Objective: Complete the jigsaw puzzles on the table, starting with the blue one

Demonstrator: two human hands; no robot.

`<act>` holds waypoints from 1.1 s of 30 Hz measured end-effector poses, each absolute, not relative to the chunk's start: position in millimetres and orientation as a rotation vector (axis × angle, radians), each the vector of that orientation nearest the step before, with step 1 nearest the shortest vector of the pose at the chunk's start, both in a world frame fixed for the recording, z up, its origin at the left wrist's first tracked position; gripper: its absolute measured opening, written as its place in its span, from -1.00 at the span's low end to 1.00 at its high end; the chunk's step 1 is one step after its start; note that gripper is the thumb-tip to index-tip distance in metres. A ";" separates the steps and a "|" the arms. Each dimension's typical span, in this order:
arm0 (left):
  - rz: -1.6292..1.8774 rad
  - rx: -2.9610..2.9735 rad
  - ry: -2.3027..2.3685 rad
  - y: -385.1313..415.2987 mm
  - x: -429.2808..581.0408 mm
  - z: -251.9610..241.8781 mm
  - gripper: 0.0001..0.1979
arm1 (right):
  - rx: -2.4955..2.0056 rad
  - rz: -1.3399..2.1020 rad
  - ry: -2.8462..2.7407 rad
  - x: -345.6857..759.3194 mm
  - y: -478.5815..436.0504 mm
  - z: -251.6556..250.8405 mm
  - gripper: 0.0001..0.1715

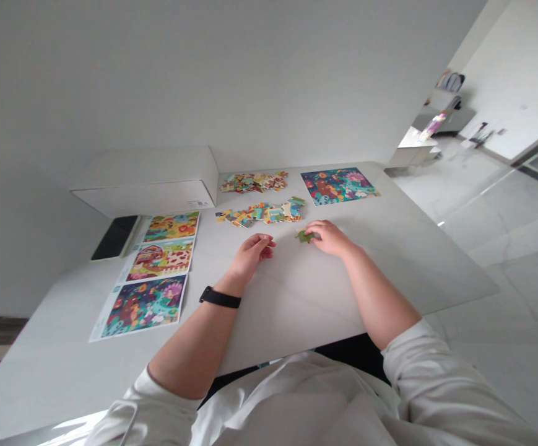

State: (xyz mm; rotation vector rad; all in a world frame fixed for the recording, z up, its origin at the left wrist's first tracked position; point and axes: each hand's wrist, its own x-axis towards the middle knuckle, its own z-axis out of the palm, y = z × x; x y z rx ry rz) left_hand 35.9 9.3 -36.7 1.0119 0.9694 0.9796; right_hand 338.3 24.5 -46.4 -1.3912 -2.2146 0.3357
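Seen from the head camera, the person's left hand (252, 255) hovers low over a white table (343, 291), its fingers curled in loosely and nothing visible in them; a black watch strap (220, 297) circles that wrist. Just to its right, the right hand (329, 238) is narrowed around a green jigsaw piece (304, 236), which pokes out beyond the fingertips; the view suggests a light pinch, though the piece may only be pressed against the tabletop. Just beyond the gap between the hands lies a loose pile of jigsaw pieces (260, 212), and a second pile (254, 181) sits farther ahead. Ahead and to the right of the right hand lies a colourful picture (338, 186), perhaps a finished puzzle, though its edges are too small to tell. Left of the left hand, three printed picture sheets (160, 260) run in a column. Beyond them are a white box (145, 183), ahead and to the left, and a black phone (115, 237), farther left, at the table's edge.
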 end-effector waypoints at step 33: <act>1.305 0.944 1.102 9.3 37.1 -35.0 -0.35 | -1.662 0.362 -1.741 325.3 14.1 -30.6 -0.35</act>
